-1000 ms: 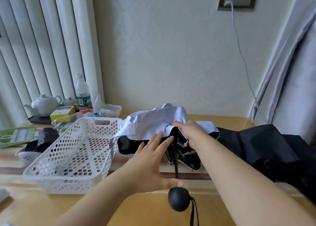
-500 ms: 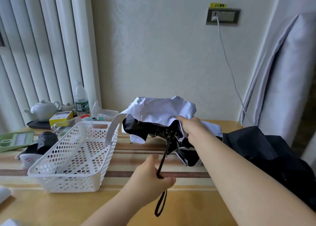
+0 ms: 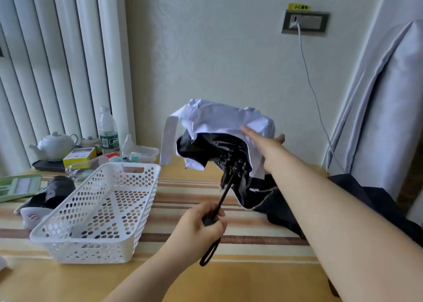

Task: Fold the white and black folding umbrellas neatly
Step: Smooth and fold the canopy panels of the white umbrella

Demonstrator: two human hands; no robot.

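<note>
Bench (image 3: 263, 276): yellow wood with a striped runner, set against a pale wall; socket (image 3: 305, 22) with a white cable high above your right grip; grey curtain beyond it to the right; vertical blinds far left of your left grip.

Left grip (image 3: 196, 228): your fingers curled tight round the black handle of the white umbrella (image 3: 219, 123), its wrist strap dangling below.

Right grip (image 3: 265, 141): fingers straight, laid against the white canopy, which is raised off the bench above your left grip.

Black umbrella (image 3: 377, 201): heaped on the bench under your right forearm.

White basket (image 3: 100, 212): just left of your left grip; teapot (image 3: 55, 145) and bottle (image 3: 107, 130) behind it.
</note>
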